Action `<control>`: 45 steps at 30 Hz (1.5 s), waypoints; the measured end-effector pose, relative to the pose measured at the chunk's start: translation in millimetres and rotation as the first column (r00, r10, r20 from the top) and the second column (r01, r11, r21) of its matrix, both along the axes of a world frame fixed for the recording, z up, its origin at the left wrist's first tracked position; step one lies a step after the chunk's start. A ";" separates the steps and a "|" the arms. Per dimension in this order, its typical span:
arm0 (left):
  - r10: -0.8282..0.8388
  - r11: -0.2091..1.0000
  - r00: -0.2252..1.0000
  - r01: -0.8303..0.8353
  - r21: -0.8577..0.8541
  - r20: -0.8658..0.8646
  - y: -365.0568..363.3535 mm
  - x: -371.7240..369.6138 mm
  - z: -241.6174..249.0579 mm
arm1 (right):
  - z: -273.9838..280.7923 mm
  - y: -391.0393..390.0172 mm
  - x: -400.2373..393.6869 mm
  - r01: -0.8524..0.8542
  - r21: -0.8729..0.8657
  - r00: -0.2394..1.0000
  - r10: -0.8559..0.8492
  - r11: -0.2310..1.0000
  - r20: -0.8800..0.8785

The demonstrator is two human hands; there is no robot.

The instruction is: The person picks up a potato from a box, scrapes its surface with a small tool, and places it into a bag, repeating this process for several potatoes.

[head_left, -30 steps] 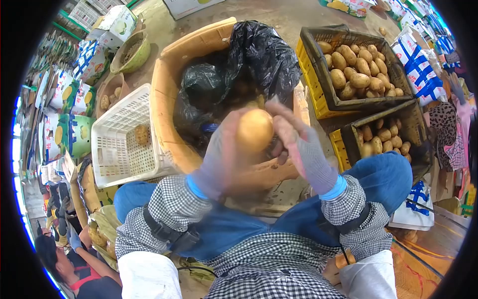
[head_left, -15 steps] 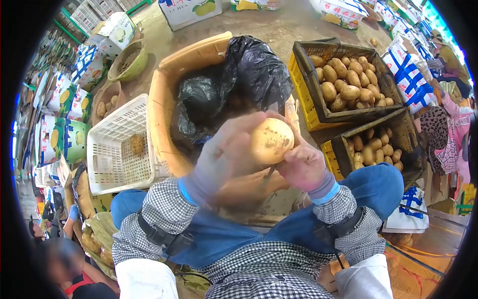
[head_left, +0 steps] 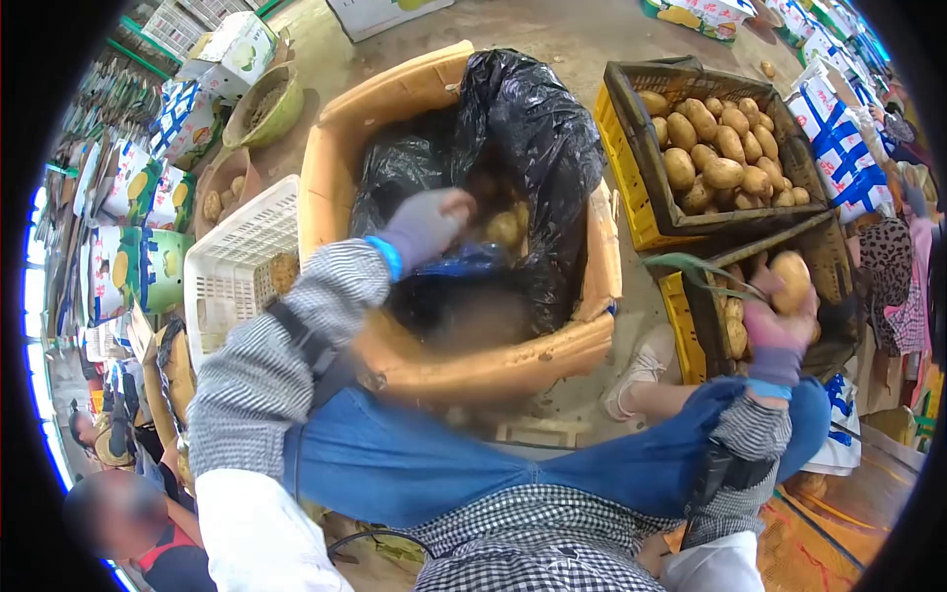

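Note:
My left hand (head_left: pixel 431 225), in a purple-grey glove, is over the cardboard box (head_left: pixel 330 178) lined with a black plastic bag (head_left: pixel 523 123). Its fingers curl inward, and what they hold, if anything, does not show. A few potatoes (head_left: pixel 504 228) lie inside the bag just right of it. Over the lower right crate (head_left: pixel 831 321), my right hand (head_left: pixel 779 321) grips a large pale potato (head_left: pixel 791 281), with a green strip (head_left: pixel 691 264) stretching leftward from the hand. More potatoes lie below it.
A yellow crate (head_left: pixel 623 178) full of potatoes stands at upper right. To the left is a white basket (head_left: pixel 219 281) with a potato, near a green tub (head_left: pixel 281 116). A person (head_left: pixel 128 523) is at lower left; others are at the right edge.
My hands have moved apart. The left went over the lined box; the right carried the potato right, over the lower crate. The view has shifted, showing more of the box's inside.

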State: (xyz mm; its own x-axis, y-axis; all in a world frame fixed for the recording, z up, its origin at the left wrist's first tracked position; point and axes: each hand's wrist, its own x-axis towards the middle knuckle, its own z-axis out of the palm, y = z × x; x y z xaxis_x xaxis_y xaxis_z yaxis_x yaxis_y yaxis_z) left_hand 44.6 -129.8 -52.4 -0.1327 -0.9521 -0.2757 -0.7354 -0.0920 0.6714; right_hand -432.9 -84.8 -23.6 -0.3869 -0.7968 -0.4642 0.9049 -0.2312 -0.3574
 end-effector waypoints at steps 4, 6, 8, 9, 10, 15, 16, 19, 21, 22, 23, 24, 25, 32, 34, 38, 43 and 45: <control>-0.110 0.987 0.978 0.087 0.132 0.175 -33.5 -33.5 -71.3 | -11.2 23.5 -69.3 0.129 0.122 0.936 -0.161 0.984 0.313; -0.166 0.984 0.892 0.178 0.012 0.419 -52.7 -46.8 -151.1 | 2.9 29.5 -61.8 0.018 0.063 0.905 -0.043 0.998 0.424; -0.106 0.994 0.850 0.089 0.058 0.517 -64.7 -64.9 -196.7 | 15.0 31.4 -35.3 -0.126 -0.039 0.937 0.132 0.991 0.323; -0.076 0.997 0.824 0.044 0.071 0.562 -72.4 -73.7 -211.8 | 17.8 30.9 -24.7 -0.204 -0.096 0.941 0.222 0.974 0.256; -0.071 0.996 0.829 0.026 0.089 0.555 -80.4 -78.2 -220.1 | 20.3 27.5 -16.1 -0.300 -0.163 0.929 0.327 0.940 0.175; -0.172 0.982 0.830 0.103 0.157 0.531 -92.8 -67.5 -232.7 | 28.7 16.0 14.0 -0.325 -0.108 0.938 0.335 0.939 0.090; -0.202 0.977 0.823 0.133 0.166 0.531 -91.4 -63.8 -230.6 | 28.6 17.5 16.3 -0.336 -0.097 0.934 0.344 0.937 0.095; -0.240 0.968 0.824 0.163 0.190 0.513 -89.2 -54.8 -219.1 | 33.0 15.6 25.0 -0.311 -0.049 0.944 0.314 0.949 0.103; -0.230 0.970 0.824 0.152 0.189 0.518 -88.1 -53.4 -211.1 | 39.5 14.5 37.2 -0.277 -0.007 0.955 0.276 0.961 0.108; -0.214 0.974 0.820 0.136 0.183 0.530 -87.0 -53.6 -209.8 | 42.2 14.9 43.0 -0.275 0.004 0.956 0.273 0.961 0.109; -0.200 0.977 0.818 0.125 0.172 0.540 -86.0 -55.7 -208.8 | 44.1 15.8 48.0 -0.300 -0.006 0.948 0.299 0.954 0.109; -0.187 0.980 0.812 0.117 0.160 0.553 -86.4 -59.0 -209.5 | 45.6 14.0 52.5 -0.325 -0.014 0.940 0.324 0.946 0.104; -0.194 0.979 0.804 0.124 0.160 0.563 -85.2 -62.5 -210.0 | 47.0 12.3 57.0 -0.349 -0.023 0.932 0.349 0.937 0.098; -0.372 0.928 0.778 0.295 0.230 0.506 -96.9 -74.3 -224.2 | 45.8 11.3 65.4 -0.340 0.055 0.939 0.336 0.939 0.065; -0.440 0.897 0.780 0.363 0.251 0.446 -97.6 -65.9 -223.7 | 49.0 11.0 65.5 -0.334 0.032 0.941 0.332 0.942 0.061; -0.429 0.878 0.903 0.414 0.242 0.012 -99.4 -36.6 -194.9 | 52.0 12.8 66.3 -0.340 0.026 0.940 0.340 0.940 0.012; -0.078 0.929 0.955 0.173 0.326 -0.285 -91.0 -7.0 -57.9 | 60.9 14.2 99.6 -0.416 0.128 0.817 0.432 0.900 -0.382; 0.089 0.897 0.743 0.229 0.377 -0.663 -70.8 -1.4 -8.3 | 70.4 14.0 122.7 -0.444 0.222 0.686 0.489 0.868 -0.539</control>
